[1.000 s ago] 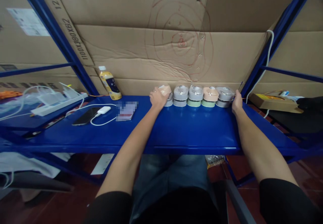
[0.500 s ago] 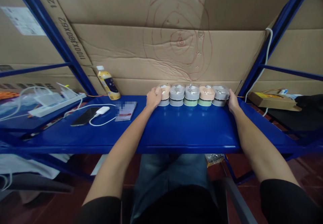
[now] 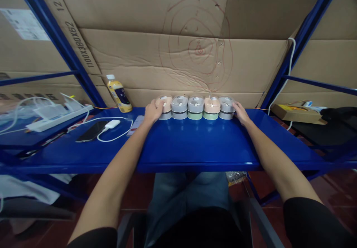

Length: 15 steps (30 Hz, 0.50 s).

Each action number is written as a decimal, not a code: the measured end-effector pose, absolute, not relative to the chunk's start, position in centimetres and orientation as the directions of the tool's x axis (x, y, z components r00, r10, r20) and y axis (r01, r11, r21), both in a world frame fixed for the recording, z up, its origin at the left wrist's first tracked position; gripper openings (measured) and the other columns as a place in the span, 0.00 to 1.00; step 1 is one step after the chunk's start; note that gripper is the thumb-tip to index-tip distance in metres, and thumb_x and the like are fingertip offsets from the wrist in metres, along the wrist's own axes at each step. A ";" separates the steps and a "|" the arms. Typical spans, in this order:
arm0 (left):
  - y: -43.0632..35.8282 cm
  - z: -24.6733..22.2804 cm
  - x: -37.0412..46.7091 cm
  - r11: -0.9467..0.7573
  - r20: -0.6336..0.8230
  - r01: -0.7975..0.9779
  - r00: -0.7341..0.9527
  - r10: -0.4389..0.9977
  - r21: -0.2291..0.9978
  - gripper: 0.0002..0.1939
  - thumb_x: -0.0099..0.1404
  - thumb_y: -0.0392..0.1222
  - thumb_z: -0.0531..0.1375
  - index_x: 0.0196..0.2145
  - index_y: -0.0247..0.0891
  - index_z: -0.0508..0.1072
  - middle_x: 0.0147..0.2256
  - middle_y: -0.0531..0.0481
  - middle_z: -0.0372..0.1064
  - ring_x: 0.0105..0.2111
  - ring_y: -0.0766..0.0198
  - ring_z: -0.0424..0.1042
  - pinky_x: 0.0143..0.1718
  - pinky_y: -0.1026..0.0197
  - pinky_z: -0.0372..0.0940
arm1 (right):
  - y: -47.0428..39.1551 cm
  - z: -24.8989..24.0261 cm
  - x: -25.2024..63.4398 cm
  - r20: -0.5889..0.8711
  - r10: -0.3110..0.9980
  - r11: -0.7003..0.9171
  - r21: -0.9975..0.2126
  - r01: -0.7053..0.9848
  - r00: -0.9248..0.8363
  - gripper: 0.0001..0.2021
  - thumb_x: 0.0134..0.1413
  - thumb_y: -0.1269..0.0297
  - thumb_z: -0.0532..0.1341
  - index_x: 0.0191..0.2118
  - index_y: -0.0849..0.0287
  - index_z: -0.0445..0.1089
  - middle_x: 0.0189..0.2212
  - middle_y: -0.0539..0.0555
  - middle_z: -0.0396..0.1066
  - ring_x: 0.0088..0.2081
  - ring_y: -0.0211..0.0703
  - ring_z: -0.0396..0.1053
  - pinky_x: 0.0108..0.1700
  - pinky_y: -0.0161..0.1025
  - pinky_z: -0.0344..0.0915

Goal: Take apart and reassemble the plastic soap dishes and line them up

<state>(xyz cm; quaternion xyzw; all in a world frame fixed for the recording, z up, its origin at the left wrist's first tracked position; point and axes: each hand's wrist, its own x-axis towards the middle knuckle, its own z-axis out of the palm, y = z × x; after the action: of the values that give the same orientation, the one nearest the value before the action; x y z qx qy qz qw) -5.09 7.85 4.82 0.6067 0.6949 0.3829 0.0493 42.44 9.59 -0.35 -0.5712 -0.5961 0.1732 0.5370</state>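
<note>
- Along the rear of the blue surface (image 3: 195,143), just before the cardboard (image 3: 131,69), five boxes (image 3: 195,107) are lined up side by side in one close row, all upright.
- From left to right, peach is set over grey, grey over grey, grey over green, peach over green, and grey over grey.
- The left end of the row is touched by the left hand (image 3: 153,111), its fingers bent against the peach-topped end box (image 3: 164,106); whether that box is gripped cannot be told.
- The right end is met by the right hand (image 3: 241,113), its fingers laid along the outer side of the grey end box (image 3: 227,107); how far they are curled cannot be told.
- The whole row is thus framed between the two hands, which are held well apart.
- To the left, a yellow bottle (image 3: 119,94) is stood near the cardboard.
- Nearer the front edge, a dark phone (image 3: 91,132) is laid flat beside a white adapter (image 3: 112,124); a pale phone (image 3: 136,124) is partly covered by the left forearm.
</note>
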 end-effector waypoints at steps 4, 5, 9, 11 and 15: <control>8.0 4.6 -5.7 -0.043 0.403 0.780 -0.274 0.873 0.624 0.38 0.75 0.57 0.53 0.70 0.24 0.61 0.68 0.26 0.65 0.70 0.38 0.63 0.70 0.43 0.59 | 8.5 0.4 40.3 0.384 0.866 0.195 -0.849 0.491 0.321 0.55 0.45 0.30 0.67 0.70 0.64 0.59 0.69 0.72 0.64 0.68 0.65 0.65 0.69 0.55 0.62; 7.9 4.4 -5.7 -0.042 0.400 0.777 -0.276 0.874 0.628 0.39 0.75 0.57 0.53 0.71 0.23 0.59 0.68 0.24 0.64 0.70 0.37 0.63 0.70 0.43 0.58 | 8.3 0.6 39.8 0.414 0.842 0.179 -0.819 0.545 0.346 0.59 0.42 0.32 0.70 0.72 0.67 0.56 0.70 0.75 0.61 0.70 0.68 0.62 0.71 0.57 0.59; 7.4 4.0 -5.4 -0.028 0.402 0.786 -0.285 0.870 0.618 0.42 0.74 0.57 0.53 0.73 0.21 0.53 0.69 0.21 0.61 0.71 0.35 0.61 0.70 0.40 0.56 | 7.6 1.1 38.3 0.523 0.789 0.173 -0.691 0.702 0.321 0.61 0.40 0.39 0.74 0.74 0.71 0.53 0.70 0.79 0.59 0.72 0.74 0.57 0.72 0.63 0.55; 6.8 3.9 -5.1 -0.031 0.437 0.802 -0.292 0.851 0.596 0.42 0.73 0.57 0.54 0.72 0.23 0.55 0.68 0.21 0.61 0.71 0.34 0.60 0.70 0.38 0.56 | 7.3 1.4 38.0 0.525 0.789 0.156 -0.674 0.722 0.320 0.55 0.43 0.41 0.73 0.72 0.68 0.58 0.67 0.76 0.65 0.69 0.74 0.62 0.70 0.64 0.58; 4.9 4.5 -4.1 -0.149 0.615 0.856 -0.225 0.756 0.496 0.33 0.72 0.52 0.55 0.67 0.25 0.64 0.64 0.23 0.64 0.67 0.37 0.63 0.69 0.40 0.58 | 6.8 2.5 38.6 0.541 0.725 0.121 -0.709 0.695 0.426 0.48 0.44 0.43 0.74 0.67 0.65 0.65 0.63 0.72 0.71 0.65 0.72 0.67 0.68 0.64 0.61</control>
<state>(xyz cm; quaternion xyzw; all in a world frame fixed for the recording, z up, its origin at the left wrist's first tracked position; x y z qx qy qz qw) -4.12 4.88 4.50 0.6197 0.6500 0.4361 -0.0573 38.61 6.83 2.51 -0.6629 -0.5353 0.0144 0.5232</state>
